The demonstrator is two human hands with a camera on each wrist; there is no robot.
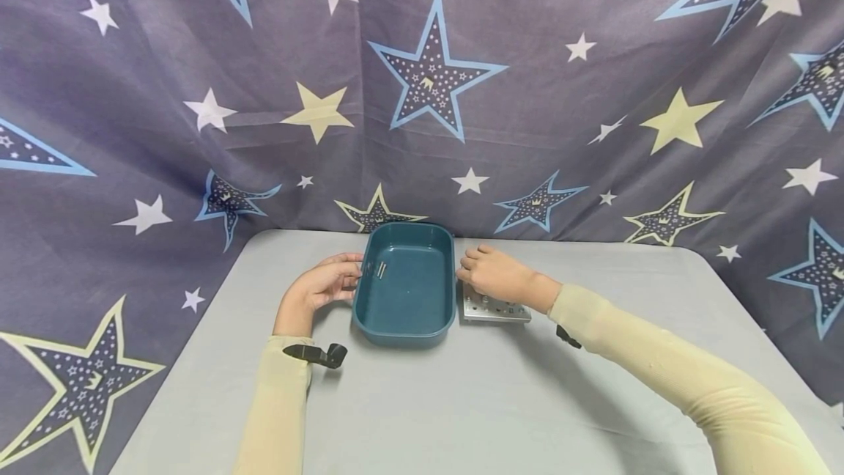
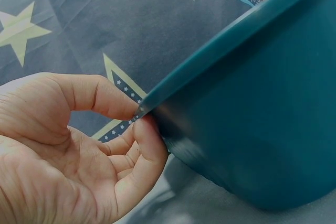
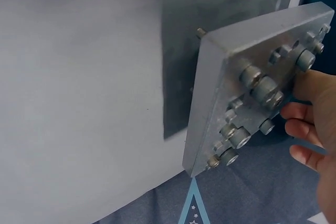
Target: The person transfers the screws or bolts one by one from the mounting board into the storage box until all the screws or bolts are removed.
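A teal plastic basin (image 1: 404, 299) stands on the table with two small metal pins or screws (image 1: 382, 270) inside, near its left wall. My left hand (image 1: 326, 283) pinches the basin's left rim; in the left wrist view, thumb and fingers meet on that rim (image 2: 197, 64). To the basin's right is a thick metal plate (image 1: 494, 310), fitted with several hex-socket bolts (image 3: 239, 137). My right hand (image 1: 491, 272) grips the plate at its far left part, fingers curled. In the right wrist view the fingertips nearest the plate are partly hidden behind it.
The grey-white tabletop (image 1: 422, 409) extends to the front and both sides. A dark curtain (image 1: 527, 152) printed with stars hangs right behind the table's back edge. Black straps (image 1: 316, 355) are on the sleeves at the wrists.
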